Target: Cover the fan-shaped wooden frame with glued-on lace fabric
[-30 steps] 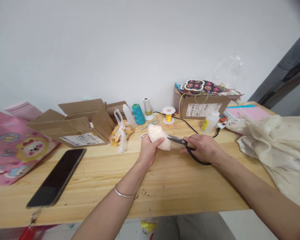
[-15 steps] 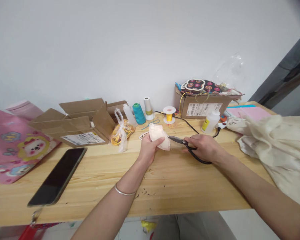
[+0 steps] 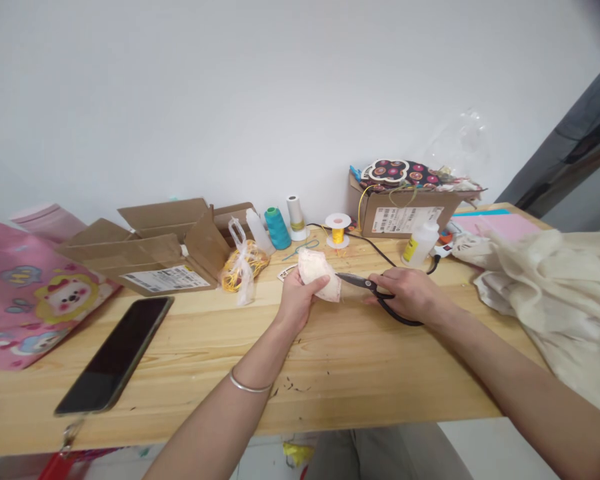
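Note:
A small cream piece of fabric (image 3: 316, 272) with marks along its edge is pinched in my left hand (image 3: 299, 297), thumb on top. My right hand (image 3: 411, 293) is wrapped round the black handles of a pair of scissors (image 3: 355, 281). The blades point left, and their tip meets the right edge of the fabric; whether the blades are parted I cannot tell. Behind my left hand lies a white cut-out piece (image 3: 286, 272), partly covered. Both hands are above the wooden table (image 3: 360, 373).
Behind the hands stand a teal thread cone (image 3: 278, 230), a white spool with yellow thread (image 3: 338, 231) and a clear bottle (image 3: 421, 245). Cardboard boxes (image 3: 200, 247) are at the back. A phone (image 3: 115, 353) lies left; cream cloth (image 3: 560, 287) is heaped right.

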Demonstrator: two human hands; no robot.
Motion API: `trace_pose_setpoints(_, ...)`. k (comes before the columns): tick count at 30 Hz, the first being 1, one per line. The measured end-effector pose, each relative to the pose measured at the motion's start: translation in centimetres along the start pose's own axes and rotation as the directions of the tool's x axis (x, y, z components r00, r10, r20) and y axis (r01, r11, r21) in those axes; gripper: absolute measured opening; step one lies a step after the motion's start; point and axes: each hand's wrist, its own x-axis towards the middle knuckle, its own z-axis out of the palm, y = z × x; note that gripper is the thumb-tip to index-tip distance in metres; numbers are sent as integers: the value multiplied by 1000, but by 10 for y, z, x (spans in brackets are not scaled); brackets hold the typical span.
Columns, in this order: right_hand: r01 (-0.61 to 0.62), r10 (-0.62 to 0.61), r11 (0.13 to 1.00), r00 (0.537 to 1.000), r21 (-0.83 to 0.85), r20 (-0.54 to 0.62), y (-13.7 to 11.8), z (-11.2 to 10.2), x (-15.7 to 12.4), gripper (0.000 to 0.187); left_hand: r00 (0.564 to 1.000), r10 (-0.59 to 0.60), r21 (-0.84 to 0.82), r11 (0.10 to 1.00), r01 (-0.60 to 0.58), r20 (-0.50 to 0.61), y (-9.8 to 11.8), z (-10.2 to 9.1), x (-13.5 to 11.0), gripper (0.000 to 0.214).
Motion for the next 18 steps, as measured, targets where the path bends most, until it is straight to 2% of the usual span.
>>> trace_pose_setpoints(7,7,-6,999,1000,34,-28,2,2,0,33,1000,0,-14,1000,0,-1,0,1,0,44)
trace_pose_setpoints(18,-12,20,967,999,253,-28,17,-5,2,43,998,25,-5,1000,-26,-50,0,-1,3,47)
